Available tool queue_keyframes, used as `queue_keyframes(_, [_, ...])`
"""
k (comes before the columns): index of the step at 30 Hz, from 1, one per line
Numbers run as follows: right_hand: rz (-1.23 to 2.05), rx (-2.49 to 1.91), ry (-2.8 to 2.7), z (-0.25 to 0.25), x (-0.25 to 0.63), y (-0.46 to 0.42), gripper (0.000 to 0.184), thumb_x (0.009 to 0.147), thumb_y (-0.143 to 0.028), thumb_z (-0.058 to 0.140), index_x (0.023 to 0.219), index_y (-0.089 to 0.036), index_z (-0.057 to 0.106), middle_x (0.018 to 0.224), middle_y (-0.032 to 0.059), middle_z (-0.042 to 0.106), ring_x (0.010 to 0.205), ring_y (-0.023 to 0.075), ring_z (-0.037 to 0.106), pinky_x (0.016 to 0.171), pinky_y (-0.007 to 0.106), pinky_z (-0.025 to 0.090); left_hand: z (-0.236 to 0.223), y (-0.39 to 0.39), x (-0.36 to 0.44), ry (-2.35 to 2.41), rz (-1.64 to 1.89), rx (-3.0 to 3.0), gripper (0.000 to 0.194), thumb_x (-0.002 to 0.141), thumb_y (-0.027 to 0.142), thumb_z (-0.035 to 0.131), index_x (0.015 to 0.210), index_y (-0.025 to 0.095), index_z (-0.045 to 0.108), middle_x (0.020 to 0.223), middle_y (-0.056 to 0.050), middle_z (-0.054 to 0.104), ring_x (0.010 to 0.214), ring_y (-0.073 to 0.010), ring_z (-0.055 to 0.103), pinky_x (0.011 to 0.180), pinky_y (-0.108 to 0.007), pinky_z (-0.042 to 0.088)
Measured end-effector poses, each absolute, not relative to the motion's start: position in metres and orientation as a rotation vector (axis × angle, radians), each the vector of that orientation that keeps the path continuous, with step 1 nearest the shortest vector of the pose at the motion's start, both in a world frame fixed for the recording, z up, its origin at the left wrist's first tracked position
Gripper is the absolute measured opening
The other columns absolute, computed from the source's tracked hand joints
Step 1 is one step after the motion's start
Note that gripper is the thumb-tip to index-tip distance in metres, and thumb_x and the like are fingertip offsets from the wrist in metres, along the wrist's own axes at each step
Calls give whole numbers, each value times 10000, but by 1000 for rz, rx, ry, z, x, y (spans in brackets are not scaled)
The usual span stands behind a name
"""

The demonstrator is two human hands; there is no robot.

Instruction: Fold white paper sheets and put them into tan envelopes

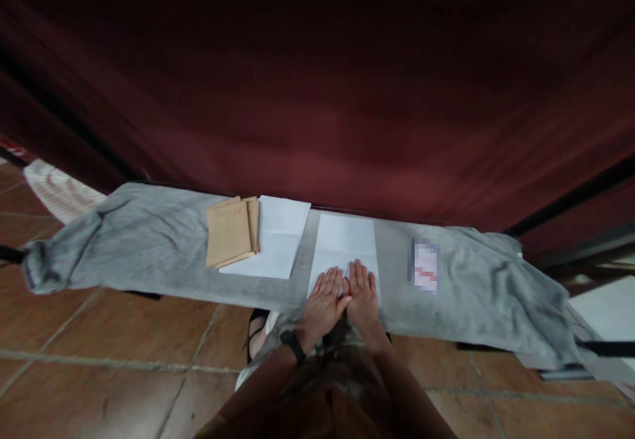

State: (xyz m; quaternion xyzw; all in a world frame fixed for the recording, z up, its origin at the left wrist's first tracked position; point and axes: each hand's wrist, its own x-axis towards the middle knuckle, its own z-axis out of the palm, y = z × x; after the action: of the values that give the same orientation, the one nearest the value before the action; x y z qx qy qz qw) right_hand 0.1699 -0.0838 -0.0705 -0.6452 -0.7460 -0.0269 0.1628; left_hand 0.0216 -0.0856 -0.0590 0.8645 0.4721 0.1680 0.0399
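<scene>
- Several brown envelopes point(228, 234), by their look, lie in an uneven pile well left of the single white sheet point(344, 235), on the cloth-covered table point(397, 244). No hand touches them, and whether anything is inside cannot be told.
- Next, nearer to the single white sheet but apart from its left edge, lie the loose white sheets point(282, 234), partly under the envelopes. A faint crease crosses the top one. They look not yet dealt with; how many there are is unclear.
- The single white sheet itself lies spread on the table, directly before the person, with a faint crease across it. Its being set out alone and laid flat seems to be the part already done; it is neither folded up nor in an envelope.
- The left hand point(325, 297), a dark band point(292, 345) at its wrist, rests palm down on the sheet's near left part. Its grip is open, fingers straight, holding nothing.
- The right hand point(362, 293) lies close beside it on the sheet's near right part, likewise flat, its grip open and free.
- Right of the single white sheet, apart from it, lies a small flat item point(425, 268), too pixelated to identify.
</scene>
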Motion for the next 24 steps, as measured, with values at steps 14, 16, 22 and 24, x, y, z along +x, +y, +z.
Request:
queue_keyframes(14, [-252, -1863, -2001, -80, 213, -111, 552, 1087, -331, 300, 1568, -69, 366, 1566, 209, 467, 1439, 305, 446, 1173, 520, 347, -43, -96, 9, 1413, 405, 2737, 659, 999, 602, 459, 1576, 298, 367, 1673, -151, 304, 1547, -323, 277, 1254, -529, 223])
queue_keyframes(16, [-276, -1860, -1977, -82, 218, -116, 553, 1087, -341, 305, 1567, -75, 372, 1553, 211, 483, 1431, 310, 457, 1171, 522, 353, -43, -96, 10, 1413, 397, 2739, 670, 997, 602, 466, 1582, 295, 358, 1672, -154, 305, 1545, -329, 280, 1252, -532, 223])
queue_keyframes(22, [-278, -1867, -1891, -79, 219, -124, 580, 1084, -334, 315, 1589, -48, 310, 1552, 256, 462, 1439, 356, 438, 1157, 565, 364, -44, -96, 12, 1416, 379, 2741, 664, 1006, 591, 453, 1586, 283, 348, 1675, -164, 292, 1544, -324, 287, 1254, -538, 216])
queue_keyframes(24, [-214, -1820, -1901, -74, 210, -125, 597, 1084, -337, 300, 1620, -82, 232, 1593, 245, 407, 1474, 349, 391, 1160, 583, 356, -44, -96, 12, 1417, 375, 2743, 657, 1011, 583, 446, 1584, 277, 352, 1673, -165, 294, 1546, -324, 281, 1253, -541, 219])
